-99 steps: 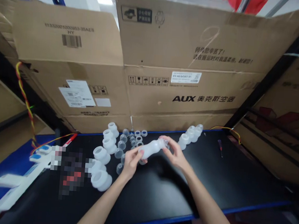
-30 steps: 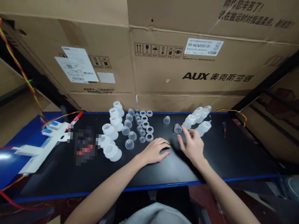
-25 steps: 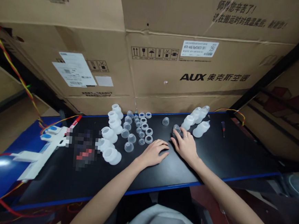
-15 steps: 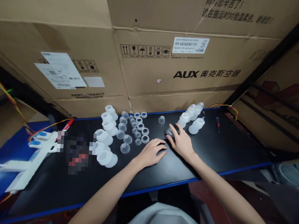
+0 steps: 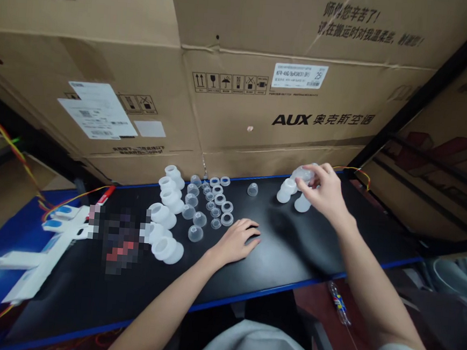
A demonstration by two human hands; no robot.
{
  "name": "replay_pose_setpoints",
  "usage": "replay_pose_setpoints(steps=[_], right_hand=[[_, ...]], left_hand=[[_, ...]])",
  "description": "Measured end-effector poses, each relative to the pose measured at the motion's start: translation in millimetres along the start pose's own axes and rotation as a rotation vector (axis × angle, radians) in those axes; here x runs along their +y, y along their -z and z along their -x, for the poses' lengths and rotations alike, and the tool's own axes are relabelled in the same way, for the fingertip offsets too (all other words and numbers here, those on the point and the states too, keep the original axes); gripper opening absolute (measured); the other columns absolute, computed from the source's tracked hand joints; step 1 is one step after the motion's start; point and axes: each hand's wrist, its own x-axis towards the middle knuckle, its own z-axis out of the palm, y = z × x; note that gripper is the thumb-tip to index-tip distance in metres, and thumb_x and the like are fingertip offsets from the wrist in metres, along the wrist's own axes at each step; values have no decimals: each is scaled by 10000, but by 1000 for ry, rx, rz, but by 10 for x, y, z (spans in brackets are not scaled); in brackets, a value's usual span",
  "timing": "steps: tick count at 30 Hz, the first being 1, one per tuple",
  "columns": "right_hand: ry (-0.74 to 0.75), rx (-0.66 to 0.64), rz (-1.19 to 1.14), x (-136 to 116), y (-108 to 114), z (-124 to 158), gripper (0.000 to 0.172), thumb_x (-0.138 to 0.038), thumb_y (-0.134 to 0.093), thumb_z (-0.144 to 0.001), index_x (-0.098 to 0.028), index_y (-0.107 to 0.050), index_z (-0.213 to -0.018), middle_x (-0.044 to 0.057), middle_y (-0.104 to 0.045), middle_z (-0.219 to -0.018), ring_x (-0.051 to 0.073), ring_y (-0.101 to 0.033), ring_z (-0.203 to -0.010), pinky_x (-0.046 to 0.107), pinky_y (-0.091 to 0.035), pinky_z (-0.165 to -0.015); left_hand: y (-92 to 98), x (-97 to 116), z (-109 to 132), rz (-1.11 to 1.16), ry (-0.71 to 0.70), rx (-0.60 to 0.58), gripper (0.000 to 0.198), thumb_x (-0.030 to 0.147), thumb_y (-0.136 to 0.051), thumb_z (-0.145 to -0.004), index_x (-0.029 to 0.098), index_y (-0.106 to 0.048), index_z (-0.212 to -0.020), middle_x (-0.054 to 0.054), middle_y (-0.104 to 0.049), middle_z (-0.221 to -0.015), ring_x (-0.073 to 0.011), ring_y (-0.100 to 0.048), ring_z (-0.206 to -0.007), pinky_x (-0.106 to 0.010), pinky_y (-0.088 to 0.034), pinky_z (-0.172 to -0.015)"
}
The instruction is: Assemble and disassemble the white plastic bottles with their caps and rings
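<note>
My left hand (image 5: 238,241) rests on the black tabletop with its fingers loosely spread and nothing in it. To the right, my right hand (image 5: 324,192) is raised over a group of milky white bottles (image 5: 284,192), thumb and fingers closed on a clear dome-shaped cap (image 5: 303,173). Part of the cap and the bottles behind are hidden by the fingers. Below the hand stands another white bottle (image 5: 302,203), its top covered. Between the hands, further back, a single clear dome cap (image 5: 252,189) stands on the table.
Left of my left hand lie columns of clear rings (image 5: 227,219), small nipple-like pieces (image 5: 215,212), clear domes (image 5: 195,233) and wide-mouthed white bottles (image 5: 166,249). A white power strip (image 5: 45,252) with wires lies at far left. A large cardboard box (image 5: 239,105) walls the back.
My right hand has moved right and up, from the table to the bottle group. The clear cap that lay under its fingers is gone from that spot. My left hand has stayed put.
</note>
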Motion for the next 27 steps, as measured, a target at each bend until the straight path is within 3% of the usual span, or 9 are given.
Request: replay_pose_setpoints(steps=[4, 10, 13, 18, 22, 27], right_hand=[[-14, -182, 138, 141, -48, -279, 354, -422, -746, -887, -161, -789, -1123, 94, -638, -981, 221, -621, -756, 391, -561, -777], [4, -498, 275, 312, -331, -335, 210, -333, -753, -863, -143, -771, -951, 125, -694, -899, 306, -658, -954, 394, -526, -874], [-59, -554, 269, 316, -327, -356, 208, -362, -735, -902, -155, -742, -886, 120, -713, -870, 287, -672, -903, 368, -509, -826], [-194, -652, 152, 222, -281, -346, 225, -365, -721, -968, -143, -743, -941, 121, -753, -862, 255, -691, -786, 363, -488, -748], [-249, -630, 131, 125, -398, -244, 180, -308, -713, -966, -158, -755, -1056, 126, -777, -954, 309, -751, -899, 393, -543, -822], [-304, -562, 175, 16, -584, -118, 315, -267, -675, -988, -165, -717, -1283, 161, -788, -1061, 355, -759, -1055, 430, -561, -946]], left_hand=[[7, 4, -1, -2, 1, -11, 179, 272, -686, -1041, 223, -753, -1200, -90, -724, -1344, -281, -662, -1264, -489, -543, -1105], [23, 19, 4, -7, 4, -19, 190, 280, -677, -1047, 226, -749, -1215, -92, -718, -1350, -283, -659, -1276, -492, -539, -1112], [26, 21, 4, -16, -2, -23, 197, 284, -671, -1050, 231, -747, -1223, -94, -718, -1347, -286, -660, -1276, -493, -544, -1106], [22, 9, 10, -28, -11, -30, 207, 283, -651, -1058, 227, -742, -1235, -103, -709, -1367, -291, -651, -1297, -499, -540, -1115], [9, 6, 19, -34, -16, -31, 198, 287, -634, -1067, 227, -741, -1223, -104, -711, -1358, -293, -651, -1296, -505, -541, -1113], [-11, 2, 14, -36, -17, -24, 197, 293, -629, -1072, 231, -738, -1224, -97, -712, -1354, -287, -650, -1289, -498, -539, -1119]])
